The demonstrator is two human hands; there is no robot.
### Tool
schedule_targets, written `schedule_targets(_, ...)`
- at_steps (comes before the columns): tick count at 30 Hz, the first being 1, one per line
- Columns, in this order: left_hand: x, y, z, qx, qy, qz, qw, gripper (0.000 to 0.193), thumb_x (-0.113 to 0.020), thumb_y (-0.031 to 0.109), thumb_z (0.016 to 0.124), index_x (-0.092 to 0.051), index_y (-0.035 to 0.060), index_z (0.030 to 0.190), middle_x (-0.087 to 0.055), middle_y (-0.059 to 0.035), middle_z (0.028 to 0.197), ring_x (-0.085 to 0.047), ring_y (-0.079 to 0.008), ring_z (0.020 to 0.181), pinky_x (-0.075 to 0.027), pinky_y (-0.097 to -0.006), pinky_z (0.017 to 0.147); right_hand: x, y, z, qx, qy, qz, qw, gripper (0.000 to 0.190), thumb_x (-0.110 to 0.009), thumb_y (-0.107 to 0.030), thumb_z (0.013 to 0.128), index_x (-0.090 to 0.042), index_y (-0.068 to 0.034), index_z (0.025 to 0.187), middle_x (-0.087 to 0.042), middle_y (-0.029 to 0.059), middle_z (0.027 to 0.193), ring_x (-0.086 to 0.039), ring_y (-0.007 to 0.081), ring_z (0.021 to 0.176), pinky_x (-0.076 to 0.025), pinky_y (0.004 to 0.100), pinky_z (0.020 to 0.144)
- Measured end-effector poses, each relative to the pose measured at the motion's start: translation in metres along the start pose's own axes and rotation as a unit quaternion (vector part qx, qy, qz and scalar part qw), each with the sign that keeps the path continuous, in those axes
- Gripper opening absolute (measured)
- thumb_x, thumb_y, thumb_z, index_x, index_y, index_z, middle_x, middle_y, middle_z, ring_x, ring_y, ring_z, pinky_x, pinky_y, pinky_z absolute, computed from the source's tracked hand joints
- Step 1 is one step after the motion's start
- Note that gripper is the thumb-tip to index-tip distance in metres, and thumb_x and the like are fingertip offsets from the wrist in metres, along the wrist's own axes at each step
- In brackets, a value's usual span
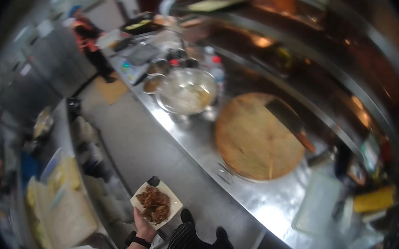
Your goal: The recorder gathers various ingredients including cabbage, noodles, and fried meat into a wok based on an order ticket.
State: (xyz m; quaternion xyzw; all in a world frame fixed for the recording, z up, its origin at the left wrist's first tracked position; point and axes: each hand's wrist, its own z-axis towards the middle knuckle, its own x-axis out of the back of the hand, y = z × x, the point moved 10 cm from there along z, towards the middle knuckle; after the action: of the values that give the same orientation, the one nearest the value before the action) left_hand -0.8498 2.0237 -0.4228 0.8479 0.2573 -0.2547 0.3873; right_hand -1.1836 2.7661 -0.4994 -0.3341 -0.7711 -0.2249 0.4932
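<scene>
My left hand [143,227], with a dark watch at the wrist, holds a square white plate [175,206] by its near edge. Pieces of brown glazed meat [155,204] are heaped on the plate, and a small dark thing [153,181] lies at its far corner. The plate is over the aisle floor, to the left of my striped trousers and dark shoes. My right hand is out of view. Ahead and to the right, a round wooden chopping block [256,141] rests on the steel counter [197,149], with a cleaver [287,119] lying across its far edge.
Beyond the block stand a large metal bowl [184,97], smaller bowls [154,83] and bottles [216,71]. Left is another bench with a white board [68,223] and pale tubs. A person [86,36] stands up the aisle. A translucent tray [317,204] lies on the right counter.
</scene>
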Motion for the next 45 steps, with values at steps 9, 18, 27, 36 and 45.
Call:
schedule_targets(9,-0.029,0.079,0.023,-0.031,0.042,-0.065,0.997,0.065,-0.027,0.057,0.103,-0.040,0.0111,0.146,-0.047,-0.0137,0.146,-0.050,-0.0372,0.130,-0.041,-0.0549,0.108,-0.051,-0.322,-0.186,0.339,-0.081,0.133,0.928,0.076,-0.056,-0.068,0.086,-0.056,-0.003,0.126,-0.060,0.0193,0.121,-0.060,0.0375,0.104,-0.051,0.0515,0.082)
schedule_targets(18,-0.033,0.258,0.064,-0.124,0.168,0.014,0.978,0.060,-0.039,0.053,0.103,-0.051,0.0039,0.135,-0.061,-0.0107,0.130,-0.062,-0.0286,0.114,-0.052,-0.0448,0.097,-0.085,-0.465,-0.419,0.436,-0.158,0.163,0.871,0.080,-0.052,-0.071,0.086,-0.053,-0.003,0.129,-0.056,0.0190,0.127,-0.056,0.0376,0.111,-0.048,0.0526,0.086)
schedule_targets(27,-0.086,0.361,0.133,-0.154,0.203,0.033,0.966,0.060,-0.040,0.052,0.104,-0.051,0.0019,0.134,-0.061,-0.0123,0.128,-0.063,-0.0273,0.111,-0.053,-0.0408,0.094,-0.095,-0.522,-0.487,0.363,-0.169,0.185,0.898,0.084,-0.049,-0.074,0.086,-0.050,-0.004,0.133,-0.052,0.0187,0.133,-0.052,0.0377,0.117,-0.045,0.0537,0.091)
schedule_targets(36,-0.126,0.471,0.261,-0.171,0.167,0.062,0.969,0.055,-0.036,0.045,0.105,-0.051,0.0013,0.134,-0.060,-0.0111,0.130,-0.061,-0.0267,0.116,-0.048,-0.0408,0.100,-0.101,-0.503,-0.486,0.175,-0.160,0.291,0.927,0.089,-0.045,-0.077,0.086,-0.047,-0.004,0.136,-0.048,0.0185,0.139,-0.048,0.0378,0.124,-0.043,0.0548,0.095)
schedule_targets(45,-0.181,0.575,0.435,-0.146,0.093,0.089,0.981,0.046,-0.039,0.035,0.106,-0.053,-0.0021,0.131,-0.061,-0.0096,0.126,-0.060,-0.0211,0.112,-0.046,-0.0354,0.098,-0.252,-0.459,-0.546,0.005,-0.359,0.456,0.814,0.093,-0.041,-0.080,0.086,-0.043,-0.005,0.139,-0.044,0.0182,0.146,-0.044,0.0379,0.131,-0.040,0.0559,0.099)
